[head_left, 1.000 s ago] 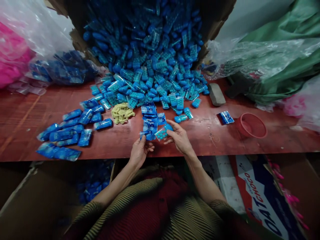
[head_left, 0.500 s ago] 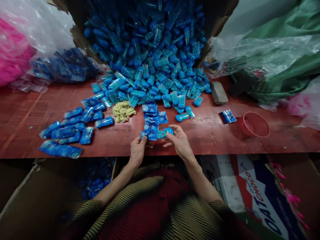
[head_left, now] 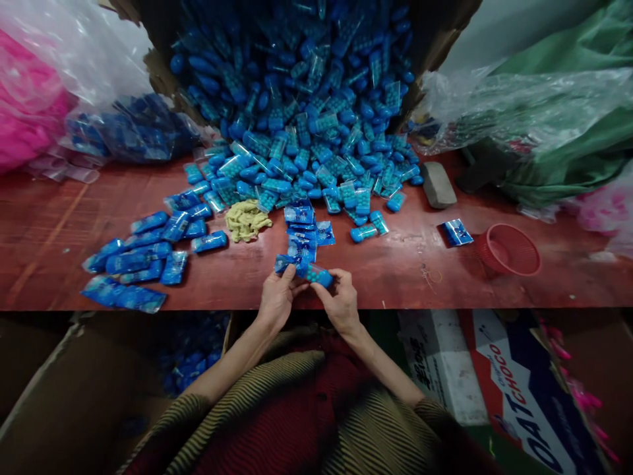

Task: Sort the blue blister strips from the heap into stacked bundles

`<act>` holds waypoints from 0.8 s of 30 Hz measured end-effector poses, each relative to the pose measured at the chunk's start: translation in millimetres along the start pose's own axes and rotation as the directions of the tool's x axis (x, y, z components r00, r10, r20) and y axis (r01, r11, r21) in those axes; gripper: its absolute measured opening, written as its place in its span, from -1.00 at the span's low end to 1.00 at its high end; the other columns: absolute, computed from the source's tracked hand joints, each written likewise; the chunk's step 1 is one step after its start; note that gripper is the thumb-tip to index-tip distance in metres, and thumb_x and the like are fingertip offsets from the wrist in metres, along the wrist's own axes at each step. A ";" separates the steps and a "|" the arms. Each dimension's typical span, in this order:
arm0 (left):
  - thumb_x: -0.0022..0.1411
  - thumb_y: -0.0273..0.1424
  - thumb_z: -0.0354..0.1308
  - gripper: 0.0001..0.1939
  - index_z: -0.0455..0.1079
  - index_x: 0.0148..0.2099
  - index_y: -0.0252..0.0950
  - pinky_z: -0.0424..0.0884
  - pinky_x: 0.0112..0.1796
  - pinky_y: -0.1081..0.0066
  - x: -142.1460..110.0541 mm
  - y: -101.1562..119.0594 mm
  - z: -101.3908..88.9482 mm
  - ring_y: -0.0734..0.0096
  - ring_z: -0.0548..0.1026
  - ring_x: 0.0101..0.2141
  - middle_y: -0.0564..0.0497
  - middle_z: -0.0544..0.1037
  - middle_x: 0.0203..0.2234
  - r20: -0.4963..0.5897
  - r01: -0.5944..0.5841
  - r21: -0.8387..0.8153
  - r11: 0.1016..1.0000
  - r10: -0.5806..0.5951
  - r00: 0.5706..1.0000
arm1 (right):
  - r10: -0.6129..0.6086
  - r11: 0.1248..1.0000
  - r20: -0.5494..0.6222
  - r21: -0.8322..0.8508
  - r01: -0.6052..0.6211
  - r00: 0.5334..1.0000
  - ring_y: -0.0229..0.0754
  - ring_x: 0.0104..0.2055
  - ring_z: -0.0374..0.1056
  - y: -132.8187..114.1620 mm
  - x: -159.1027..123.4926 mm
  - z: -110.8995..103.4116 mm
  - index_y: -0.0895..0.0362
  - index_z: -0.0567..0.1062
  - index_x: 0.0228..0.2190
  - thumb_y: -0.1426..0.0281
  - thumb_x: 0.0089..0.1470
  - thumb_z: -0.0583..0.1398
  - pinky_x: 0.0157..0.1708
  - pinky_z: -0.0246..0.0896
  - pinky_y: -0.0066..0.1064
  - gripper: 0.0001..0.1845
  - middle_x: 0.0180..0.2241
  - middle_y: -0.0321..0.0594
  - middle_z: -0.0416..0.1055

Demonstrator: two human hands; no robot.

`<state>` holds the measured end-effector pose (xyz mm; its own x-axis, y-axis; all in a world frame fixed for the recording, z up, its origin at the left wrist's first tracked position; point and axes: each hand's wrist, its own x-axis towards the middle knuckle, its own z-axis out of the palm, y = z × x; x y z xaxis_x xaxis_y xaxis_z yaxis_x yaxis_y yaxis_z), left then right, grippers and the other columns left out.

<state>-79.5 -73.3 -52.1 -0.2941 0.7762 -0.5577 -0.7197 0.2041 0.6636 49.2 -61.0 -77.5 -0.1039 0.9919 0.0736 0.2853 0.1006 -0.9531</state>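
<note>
Between my hands, near the table's front edge, is a clear tube with a blue cap [head_left: 319, 275], filled with small turquoise balls. My right hand [head_left: 341, 300] grips its capped end between thumb and fingers. A printed blue plastic sleeve [head_left: 283, 262] is pinched in my left hand [head_left: 278, 295], against the tube's other end; whether the tube is inside its mouth I cannot tell. Just beyond my hands lies a stack of flat blue sleeves [head_left: 301, 231]. Two loose filled tubes [head_left: 368, 229] rest to its right.
A large heap of filled tubes [head_left: 297, 158] spills from a carton at the back. Wrapped tubes [head_left: 143, 254] lie at left, beside a crumpled yellow cloth [head_left: 247, 220]. On the right are a grey block [head_left: 439, 185], a blue packet [head_left: 455, 232] and a red basket [head_left: 509, 249].
My right hand has brought the tube left and down to the sleeve in my left hand. That sleeve has come away from the stack. The view has shifted slightly.
</note>
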 end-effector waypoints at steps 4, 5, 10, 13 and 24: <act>-0.11 -0.35 0.37 -0.69 0.37 -0.33 -0.37 0.46 -0.37 0.42 0.0 5.0 -1.2 0.42 0.53 -0.47 0.03 0.56 -0.48 0.042 -0.002 0.025 1.000 0.001 0.999 | -0.025 0.998 -0.014 -0.050 0.024 1.000 -0.14 -0.30 0.42 -0.8 -4.2 3.9 0.07 0.32 -0.26 0.26 -0.06 0.26 -0.24 0.38 -0.25 -0.69 -0.33 -0.22 0.41; -0.09 -0.36 0.36 -0.72 0.38 -0.34 -0.37 0.46 -0.37 0.43 0.5 6.4 -1.9 0.43 0.53 -0.48 0.03 0.56 -0.49 0.046 0.011 0.026 1.000 -0.012 0.999 | 0.008 1.000 0.011 0.002 -0.008 1.000 -0.17 -0.34 0.42 -1.5 -3.7 4.3 0.07 0.32 -0.25 0.27 -0.05 0.25 -0.27 0.39 -0.27 -0.68 -0.36 -0.25 0.40; 0.01 -0.45 0.29 -0.84 0.42 -0.36 -0.42 0.46 -0.30 0.38 1.4 10.5 -0.7 0.39 0.54 -0.42 -0.06 0.58 -0.46 0.121 0.141 -0.003 0.990 -0.139 0.983 | 0.285 0.833 0.206 0.429 -0.348 0.936 -0.31 -0.60 0.36 -4.7 -1.7 7.1 0.05 0.23 -0.29 0.25 -0.04 0.23 -0.59 0.37 -0.43 -0.68 -0.54 -0.47 0.35; 0.02 -0.44 0.29 -0.83 0.43 -0.33 -0.43 0.44 -0.23 0.35 -0.6 7.6 5.0 0.36 0.54 -0.36 -0.07 0.58 -0.43 0.132 0.087 -0.042 0.995 -0.081 0.988 | 0.298 0.835 0.137 0.442 -0.328 0.945 -0.33 -0.59 0.39 -7.2 -6.8 10.7 0.06 0.24 -0.30 0.28 -0.05 0.25 -0.55 0.38 -0.46 -0.68 -0.56 -0.47 0.38; -0.11 -0.33 0.38 -0.69 0.48 -0.32 -0.42 0.31 -0.55 0.47 0.6 2.3 2.1 0.47 0.41 -0.55 -0.06 0.56 -0.46 0.341 0.247 0.024 0.969 -0.240 0.909 | 0.364 0.731 0.162 0.561 -0.389 0.917 -0.34 -0.61 0.40 -18.0 -0.1 12.0 0.06 0.21 -0.36 0.31 -0.13 0.31 -0.65 0.39 -0.50 -0.62 -0.52 -0.48 0.40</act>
<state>-80.0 -71.1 -49.9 0.1200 0.8600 -0.4960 -0.7547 0.4036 0.5172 32.5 -63.9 -63.9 -0.1459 0.9339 -0.3265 -0.2857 -0.3558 -0.8898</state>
